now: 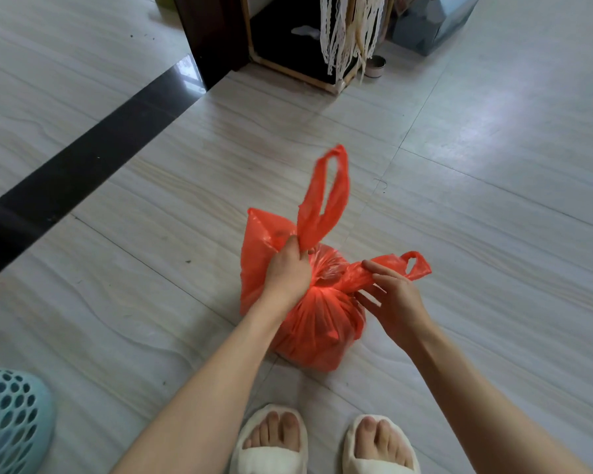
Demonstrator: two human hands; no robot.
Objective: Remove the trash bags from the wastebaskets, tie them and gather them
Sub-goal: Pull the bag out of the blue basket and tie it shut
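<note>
Head view, looking down past my forearms to the floor. Red trash bag (314, 323) sits on the pale tiles (151, 186), just ahead of my toes in white slippers (271, 443). Bag is full and rounded, its neck gathered into a bunch at the top.

My left hand (286, 271) is curled tight around one handle loop (324, 193) at its base, beside the gathered neck; the loop stands up and away from me above my fist. A loose flap of red plastic sticks out to the left behind that hand.

My right hand (392, 299) pinches the other handle (391, 266), thumb and fingers closed on the twisted strip near the neck. That handle runs out to the right, its small loop end free beyond my fingertips.

The two handles cross at the neck; I cannot tell whether a knot is formed there.

Pale blue mesh wastebasket (9, 419) at the lower left edge, well apart from the bag. Dark strip (83, 165) runs diagonally across the floor on the left. Wooden-framed dark cabinet (281, 39) at the top, with white lace strips (346, 32) hanging in front of it.
</note>
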